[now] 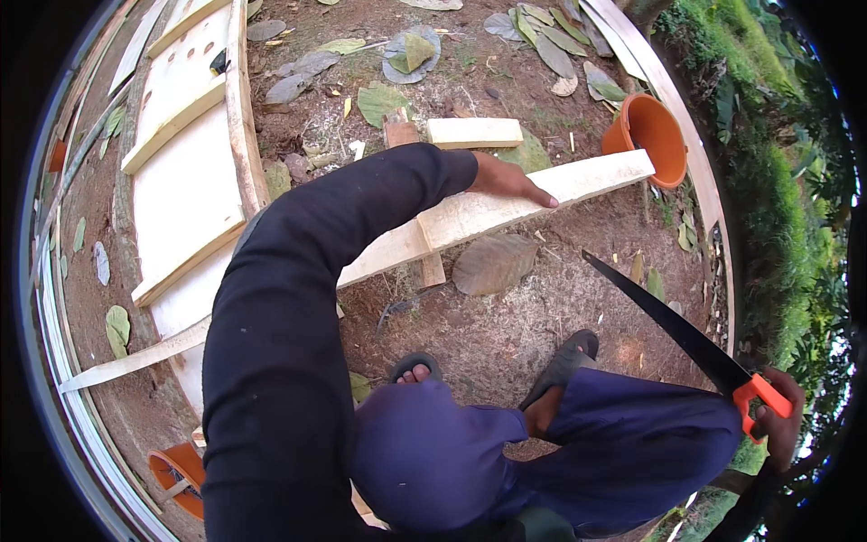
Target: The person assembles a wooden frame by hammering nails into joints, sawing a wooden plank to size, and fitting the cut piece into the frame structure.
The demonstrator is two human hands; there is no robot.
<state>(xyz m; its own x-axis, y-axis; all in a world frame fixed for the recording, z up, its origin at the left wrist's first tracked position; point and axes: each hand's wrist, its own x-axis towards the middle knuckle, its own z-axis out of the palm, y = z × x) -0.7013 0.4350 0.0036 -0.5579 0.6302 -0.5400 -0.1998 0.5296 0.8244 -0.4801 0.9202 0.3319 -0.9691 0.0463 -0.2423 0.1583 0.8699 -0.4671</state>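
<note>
My left hand (pixel 508 179) lies flat on a long pale wooden plank (pixel 578 182) that runs across the bare ground, fingers pointing right along it. The plank rests on a short brown block (pixel 432 267) underneath. My right hand (pixel 780 417) is far out at the lower right, closed on the orange handle of a handsaw (pixel 673 321). The dark saw blade points up and left in the air, away from the plank. My knees in blue trousers and my sandalled feet (pixel 567 354) are below the plank.
An orange bucket (pixel 652 135) stands by the plank's right end. A short offcut (pixel 474 132) lies behind the plank. A pale board panel with battens (pixel 185 181) lies at left. Dry leaves litter the soil; grass borders the right side. Another orange container (pixel 179 474) sits at lower left.
</note>
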